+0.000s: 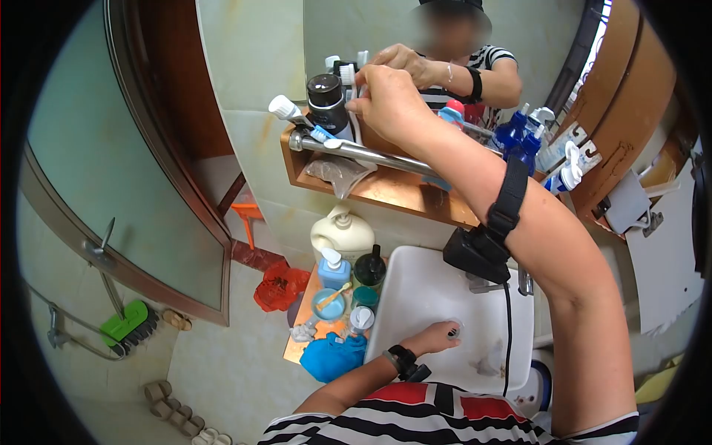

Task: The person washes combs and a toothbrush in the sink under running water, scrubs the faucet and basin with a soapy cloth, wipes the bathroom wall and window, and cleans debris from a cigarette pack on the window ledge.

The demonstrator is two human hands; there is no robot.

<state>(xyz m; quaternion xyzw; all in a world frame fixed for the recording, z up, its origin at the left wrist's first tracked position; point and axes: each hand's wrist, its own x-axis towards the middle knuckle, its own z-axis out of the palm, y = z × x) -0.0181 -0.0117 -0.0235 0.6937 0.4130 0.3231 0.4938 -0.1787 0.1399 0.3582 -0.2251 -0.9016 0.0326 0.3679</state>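
Note:
My right hand [389, 100] is raised to the wooden shelf below the mirror, its fingers pinched at a white toothbrush [347, 74] whose bristled head points up. Just left of those fingers stands a dark, black-capped bottle [326, 104]. A white-capped tube [284, 108] and a blue-and-white toothbrush [322, 134] lean at the shelf's left end. Down in the white sink [404, 271], my left hand [436, 338] is low over the basin beside the drain. Its fingers are curled, and whatever they hold is hidden.
A metal rail [371, 154] runs along the shelf front. Blue bottles [523, 137] stand at its right end. Left of the sink, a ledge carries a blue pump bottle [334, 273], a light-blue cup [328, 304] and a blue cloth [334, 358]. A black cable [509, 334] hangs across the sink.

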